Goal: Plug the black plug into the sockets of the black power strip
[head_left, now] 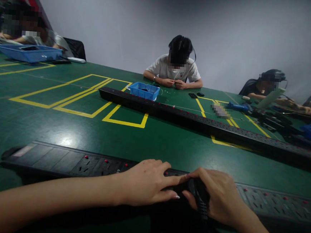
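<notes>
A long black power strip (pixel 60 161) with red indicator dots lies across the table in front of me. My left hand (pixel 151 182) grips the strip near its middle, fingers over the far edge and thumb on the near side, its index finger reaching toward my right hand. Just to the right, my right hand (pixel 216 193) pinches a black power plug (pixel 191 187) against the strip's sockets. From the plug a black cord (pixel 204 210) runs down toward me. Fingers hide the plug's prongs, so I cannot tell how deep it sits.
A second long black power strip (pixel 172 114) lies diagonally beyond the first. Yellow tape marks (pixel 75 112) cross the green table (pixel 36 125). A small blue tray (pixel 145 91) stands near a person (pixel 172 67) opposite. Other people sit left and right, near a larger blue tray (pixel 28 53) and cables.
</notes>
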{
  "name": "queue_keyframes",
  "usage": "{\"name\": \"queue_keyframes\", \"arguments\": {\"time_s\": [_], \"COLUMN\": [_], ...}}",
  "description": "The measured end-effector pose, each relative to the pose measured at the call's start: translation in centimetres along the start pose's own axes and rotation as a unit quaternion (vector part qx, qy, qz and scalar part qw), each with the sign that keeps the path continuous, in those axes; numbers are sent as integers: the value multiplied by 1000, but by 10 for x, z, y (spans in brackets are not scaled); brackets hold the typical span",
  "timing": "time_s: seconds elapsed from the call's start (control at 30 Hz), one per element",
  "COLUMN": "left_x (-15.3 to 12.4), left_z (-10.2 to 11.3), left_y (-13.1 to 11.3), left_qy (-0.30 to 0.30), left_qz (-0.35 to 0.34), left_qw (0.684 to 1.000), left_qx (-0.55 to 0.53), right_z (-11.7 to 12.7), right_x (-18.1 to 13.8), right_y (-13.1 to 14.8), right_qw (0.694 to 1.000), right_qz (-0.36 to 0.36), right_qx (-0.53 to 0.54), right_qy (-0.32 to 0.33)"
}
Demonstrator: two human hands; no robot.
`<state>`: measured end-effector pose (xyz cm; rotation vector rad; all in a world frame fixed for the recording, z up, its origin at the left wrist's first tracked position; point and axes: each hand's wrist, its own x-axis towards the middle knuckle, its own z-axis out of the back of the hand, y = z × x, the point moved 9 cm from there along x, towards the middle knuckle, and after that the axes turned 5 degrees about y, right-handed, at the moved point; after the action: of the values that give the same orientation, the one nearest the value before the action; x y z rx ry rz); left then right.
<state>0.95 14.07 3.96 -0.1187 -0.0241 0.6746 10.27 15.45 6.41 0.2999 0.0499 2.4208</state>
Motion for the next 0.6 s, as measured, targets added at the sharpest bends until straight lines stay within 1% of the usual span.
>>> {"name": "queue_keyframes", "arguments": {"time_s": [0.1, 0.3, 0.6], "left_x": [0, -1, 0], "left_z": [1, 2, 0], "left_y": [0, 0, 0], "left_qy": [-4, -7, 12], "left_qz": [1, 0, 0], "left_qw": [1000, 1000, 1000], "left_qx": [1, -5, -11], "right_z": [1, 0, -3], "right_x": [0, 0, 0], "right_y": [1, -1, -1], "right_qw": [1000, 1000, 1000], "right_qz": [7, 2, -3], "right_qx": [3, 15, 8], "right_qy": [-9, -7, 18]}}
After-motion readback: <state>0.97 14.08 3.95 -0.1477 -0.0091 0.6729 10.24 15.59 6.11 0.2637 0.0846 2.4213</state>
